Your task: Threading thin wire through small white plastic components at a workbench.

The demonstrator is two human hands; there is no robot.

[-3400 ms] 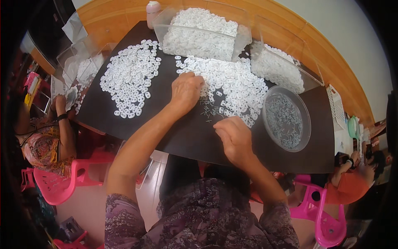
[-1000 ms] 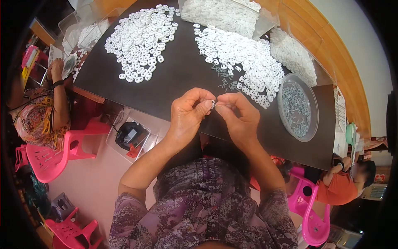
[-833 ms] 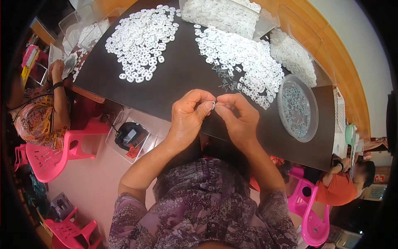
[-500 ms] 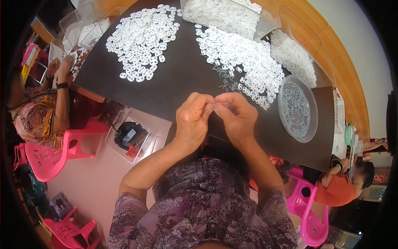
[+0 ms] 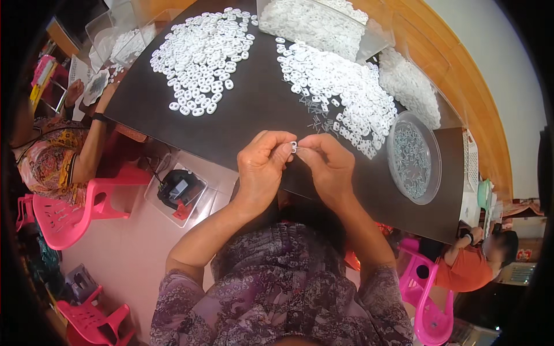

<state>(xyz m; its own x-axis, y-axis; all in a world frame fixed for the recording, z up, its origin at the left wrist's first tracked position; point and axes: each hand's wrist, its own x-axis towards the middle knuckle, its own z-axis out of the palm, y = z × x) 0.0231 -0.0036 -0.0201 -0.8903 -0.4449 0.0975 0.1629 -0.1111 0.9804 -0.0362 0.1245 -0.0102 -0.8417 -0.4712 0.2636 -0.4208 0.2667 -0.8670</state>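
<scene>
White plastic ring [image 5: 294,146], one piece: you pinch it between both hands over the near table [image 5: 254,109] edge, in front of your chest. Left hand [image 5: 262,167]: fingertips pressed on the ring from 9 o'clock, wrist bent inward. Right hand [image 5: 328,164]: thumb and forefinger closed at 3 o'clock, possibly on a small pin, too small to tell. Step judged: fitting a part to the ring. Next needs steady alignment. Loose rings [image 5: 337,86] at 12 o'clock; round dish [image 5: 413,157] of metal bits at 3 o'clock.
</scene>
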